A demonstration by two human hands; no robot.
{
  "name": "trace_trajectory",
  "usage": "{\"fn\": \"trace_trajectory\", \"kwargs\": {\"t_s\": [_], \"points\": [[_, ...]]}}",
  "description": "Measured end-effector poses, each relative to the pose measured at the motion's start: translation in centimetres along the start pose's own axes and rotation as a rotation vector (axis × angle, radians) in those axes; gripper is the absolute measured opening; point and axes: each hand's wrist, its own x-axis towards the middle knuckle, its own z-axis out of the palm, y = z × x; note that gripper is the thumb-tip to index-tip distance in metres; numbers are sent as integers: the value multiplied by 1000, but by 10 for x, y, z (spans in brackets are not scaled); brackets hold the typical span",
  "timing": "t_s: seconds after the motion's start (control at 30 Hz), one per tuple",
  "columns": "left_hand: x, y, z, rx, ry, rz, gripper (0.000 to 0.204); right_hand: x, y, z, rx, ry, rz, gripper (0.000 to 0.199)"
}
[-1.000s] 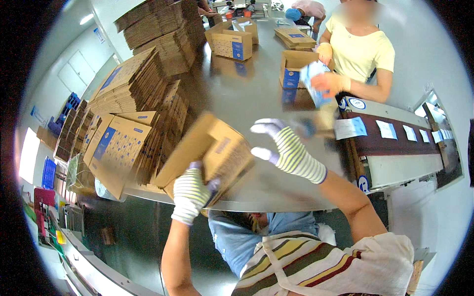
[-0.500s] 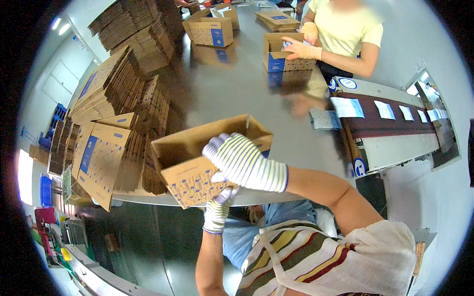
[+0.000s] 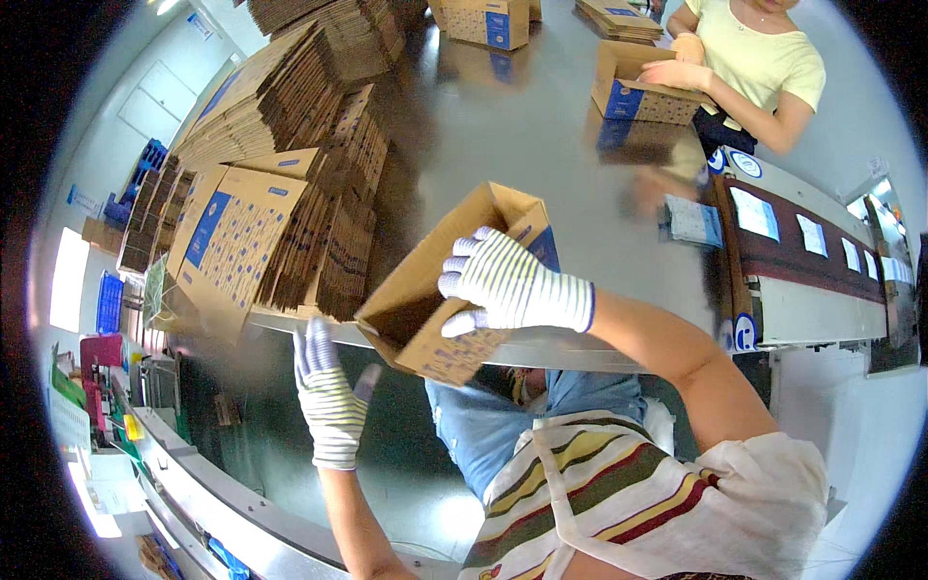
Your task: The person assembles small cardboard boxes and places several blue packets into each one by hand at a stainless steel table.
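Observation:
An opened brown cardboard box (image 3: 425, 280) with blue printed panels tilts over the near edge of the grey table (image 3: 522, 135). My right hand (image 3: 507, 285), in a white striped glove, grips the box's right side flap. My left hand (image 3: 329, 396), gloved the same way, hangs below the table edge with fingers spread, apart from the box and holding nothing. The box's inside is open toward me and looks empty.
Tall stacks of flattened cardboard boxes (image 3: 280, 193) fill the table's left side. Across the table another person (image 3: 754, 58) in a yellow shirt handles an open box (image 3: 643, 87). More boxes (image 3: 483, 19) stand at the far end. A conveyor with labels (image 3: 802, 251) runs on the right.
The box has swung round and opened up, its mouth now facing me. My left hand has let go of it and dropped below the table edge. My right hand keeps hold.

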Motion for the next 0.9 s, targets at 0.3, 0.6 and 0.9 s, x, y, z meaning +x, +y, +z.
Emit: {"fn": "trace_trajectory", "kwargs": {"t_s": [0.3, 0.6, 0.9], "points": [[26, 94, 31, -187, -160, 752, 42, -31, 7, 0, 305, 495, 216, 8], [21, 124, 39, -122, -129, 643, 41, -47, 13, 23, 410, 616, 344, 40], [21, 140, 44, -87, -56, 526, 36, -34, 20, 40, 976, 506, 503, 63]]}}
